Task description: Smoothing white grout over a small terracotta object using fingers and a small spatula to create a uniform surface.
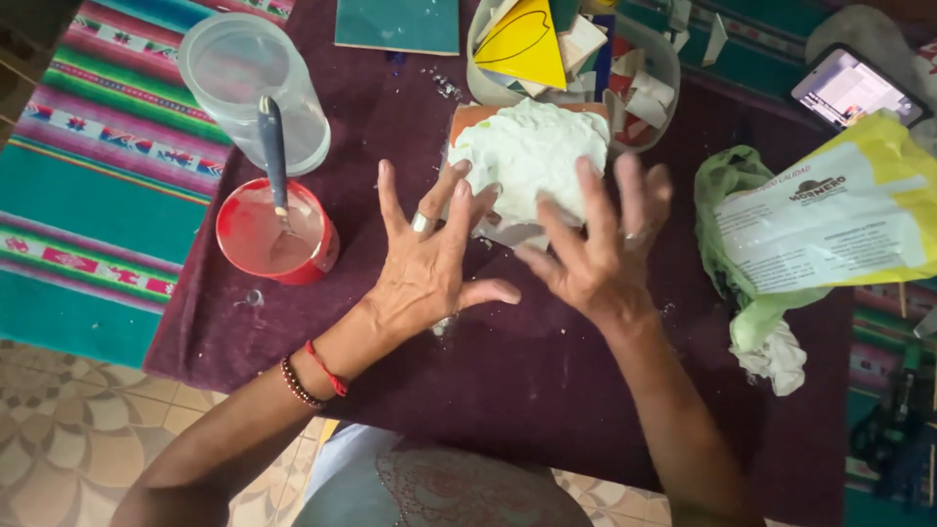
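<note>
Here both hands press down on a pale greenish-white mound of wet paste (530, 146) heaped on a terracotta-coloured square tile (467, 117), which lies on a dark purple cloth (508, 361) spread over the table. The left hand (429, 256) is spread wide, fingers splayed, a ring on one finger, its fingertips touching the near left edge of the mound; it grips nothing. The right hand (597, 249) is likewise flat and open, fingers fanned, resting on the mound's right side, and it closes around nothing either. A red cord and a dark beaded bracelet (314, 376) circle the left wrist.

To the left of the hands stands a small red plastic cup (276, 234) with a grey-handled tool (274, 156) leaning in it, and just behind that, touching it, sits a clear plastic tub (256, 83). Behind the tile a pale bowl (666, 93) holds broken tile pieces, a yellow triangular one among them, and a teal square tile (398, 24) lies beside it. To the right, near the right hand but apart from it, a yellow and white paper sack (839, 215) rests on a crumpled light green plastic bag (742, 254). A phone with a lit screen (855, 88) lies at the far right. A striped woven blanket (88, 185) in teal, pink and green lies under the purple cloth.
</note>
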